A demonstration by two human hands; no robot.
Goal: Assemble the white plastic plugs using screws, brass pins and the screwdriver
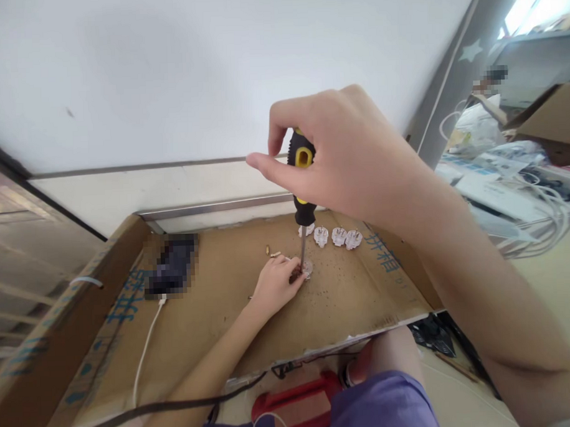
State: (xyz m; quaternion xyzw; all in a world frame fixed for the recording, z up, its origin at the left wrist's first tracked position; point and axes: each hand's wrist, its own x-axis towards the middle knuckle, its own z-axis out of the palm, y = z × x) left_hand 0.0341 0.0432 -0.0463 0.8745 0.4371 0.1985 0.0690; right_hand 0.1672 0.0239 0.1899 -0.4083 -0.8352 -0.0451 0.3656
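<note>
My right hand is wrapped loosely round the black and yellow handle of a screwdriver, with the thumb sticking out to the left. The screwdriver stands nearly upright, and its shaft points down at a small whitish plug part. Low on the cardboard, my left hand pinches that part at its left side; the fingers partly hide it and the screwdriver's tip. Just behind lie several white plug pieces with metal pins in a row. A small brass-coloured piece rests left of the shaft.
A cardboard tray with raised sides forms the work surface. On its left lies a blurred-out dark device with a white cable. Dark specks dot the cardboard. A red stool is below; bags and coiled cables lie at right.
</note>
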